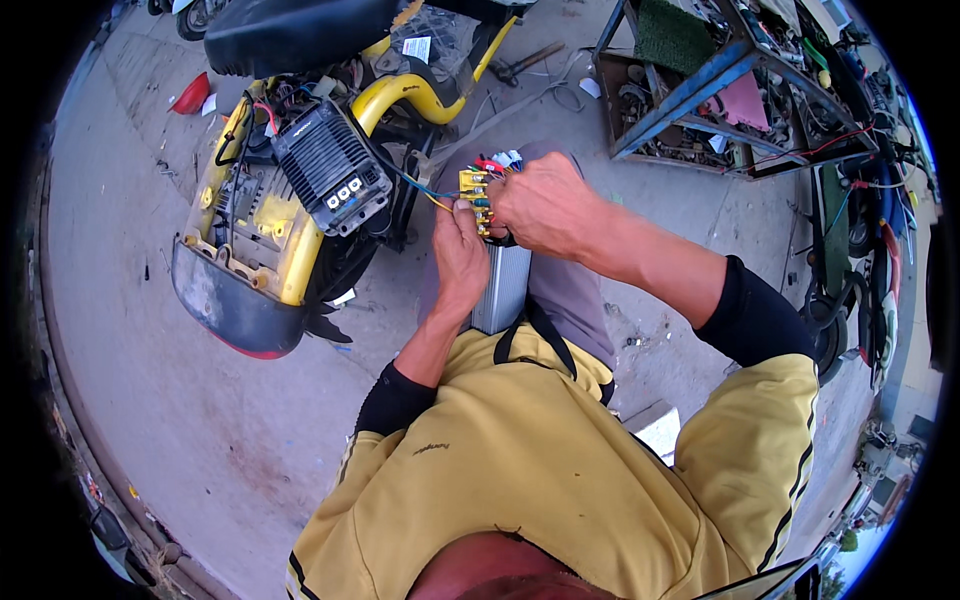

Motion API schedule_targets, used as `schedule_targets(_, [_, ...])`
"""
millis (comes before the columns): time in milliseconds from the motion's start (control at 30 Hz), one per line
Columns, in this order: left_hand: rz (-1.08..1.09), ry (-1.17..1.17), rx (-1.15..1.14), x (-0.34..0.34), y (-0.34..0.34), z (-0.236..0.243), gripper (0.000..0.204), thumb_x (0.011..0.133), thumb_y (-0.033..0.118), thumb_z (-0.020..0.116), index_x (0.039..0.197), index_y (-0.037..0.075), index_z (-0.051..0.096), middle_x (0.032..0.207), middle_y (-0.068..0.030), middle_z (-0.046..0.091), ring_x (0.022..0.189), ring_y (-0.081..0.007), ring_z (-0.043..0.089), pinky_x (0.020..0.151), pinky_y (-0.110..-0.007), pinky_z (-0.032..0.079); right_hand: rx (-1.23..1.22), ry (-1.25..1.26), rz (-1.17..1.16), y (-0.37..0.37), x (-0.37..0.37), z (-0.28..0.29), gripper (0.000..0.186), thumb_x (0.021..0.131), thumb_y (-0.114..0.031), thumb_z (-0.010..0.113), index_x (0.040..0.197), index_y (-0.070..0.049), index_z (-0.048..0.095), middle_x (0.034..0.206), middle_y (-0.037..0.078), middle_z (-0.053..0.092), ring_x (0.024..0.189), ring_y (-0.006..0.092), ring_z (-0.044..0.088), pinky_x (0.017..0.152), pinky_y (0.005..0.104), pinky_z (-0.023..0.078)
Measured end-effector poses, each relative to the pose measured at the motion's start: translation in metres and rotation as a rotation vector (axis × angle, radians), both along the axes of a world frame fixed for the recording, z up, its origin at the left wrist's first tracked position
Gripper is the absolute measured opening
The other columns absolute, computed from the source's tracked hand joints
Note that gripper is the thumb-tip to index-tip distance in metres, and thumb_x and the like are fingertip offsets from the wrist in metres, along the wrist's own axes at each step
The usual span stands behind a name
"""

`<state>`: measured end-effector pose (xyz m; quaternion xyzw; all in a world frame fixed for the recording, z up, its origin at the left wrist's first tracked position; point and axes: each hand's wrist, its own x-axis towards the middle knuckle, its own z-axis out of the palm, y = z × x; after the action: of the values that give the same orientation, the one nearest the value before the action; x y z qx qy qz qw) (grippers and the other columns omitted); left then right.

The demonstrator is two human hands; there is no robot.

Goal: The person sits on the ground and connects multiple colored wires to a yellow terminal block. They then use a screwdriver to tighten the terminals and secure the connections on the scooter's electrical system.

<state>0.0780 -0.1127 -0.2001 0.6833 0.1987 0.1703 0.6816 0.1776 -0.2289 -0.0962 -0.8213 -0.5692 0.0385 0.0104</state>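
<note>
Head view: a ribbed silver box point(507, 285) lies on the lap point(575, 300), long axis pointing away from the body. At its far end, the left hand point(460, 255) grasps a yellow terminal block's point(470, 182) left edge; the right hand point(545, 208) curls at its right, grip hidden.

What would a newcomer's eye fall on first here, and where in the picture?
Probably the bare left hand and bare right hand near the centre, meeting at a small yellow terminal block with metal screws, above a silver ribbed metal box at the lap. Next, at upper left, a partly stripped, yellow tube-framed vehicle with a black finned metal box over it.
</note>
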Motion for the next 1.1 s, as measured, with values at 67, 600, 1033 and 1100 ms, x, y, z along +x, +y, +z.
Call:
schedule_targets(67, [0.006,-0.039,-0.026,0.000,0.000,0.000,0.027,0.114,0.021,0.040,0.112,-0.002,0.055,0.085,-0.0081,0.067,0.068,-0.0137,0.067,0.062,-0.031,0.052,-0.125,0.110,-0.076,0.006,0.005,0.024,0.017,0.083,-0.017,0.069,0.084,0.000,0.068,0.078,0.019,0.071,0.069,0.0361,0.073,0.058,0.0487,0.055])
schedule_targets(600, [-0.001,-0.015,0.202,0.003,0.010,-0.009,0.031,0.113,0.024,0.045,0.108,-0.004,0.060,0.078,-0.0149,0.060,0.069,-0.0187,0.054,0.063,-0.040,0.045,-0.034,-0.472,0.183,-0.008,-0.013,0.006,0.014,0.078,-0.021,0.069,0.078,-0.007,0.067,0.074,0.006,0.066,0.081,0.0199,0.066,0.062,0.0340,0.044])
schedule_targets(1033, [-0.093,-0.154,-0.205,-0.007,0.012,-0.019,0.032,0.112,0.021,0.052,0.137,0.005,0.040,0.116,-0.0076,0.060,0.092,-0.0116,0.065,0.074,-0.027,0.057,0.133,-0.227,0.030,-0.015,-0.005,-0.009,0.022,0.084,-0.029,0.072,0.082,-0.008,0.069,0.082,0.008,0.070,0.081,0.0245,0.070,0.067,0.0389,0.050])
schedule_targets(1100, [-0.111,-0.148,-0.277,-0.012,0.009,-0.001,0.031,0.112,0.024,0.052,0.134,0.005,0.042,0.114,-0.0074,0.060,0.092,-0.0118,0.065,0.075,-0.028,0.058,0.141,-0.218,0.019,-0.016,-0.005,-0.010,0.021,0.083,-0.028,0.072,0.082,-0.008,0.069,0.082,0.008,0.070,0.081,0.0244,0.071,0.067,0.0389,0.051])
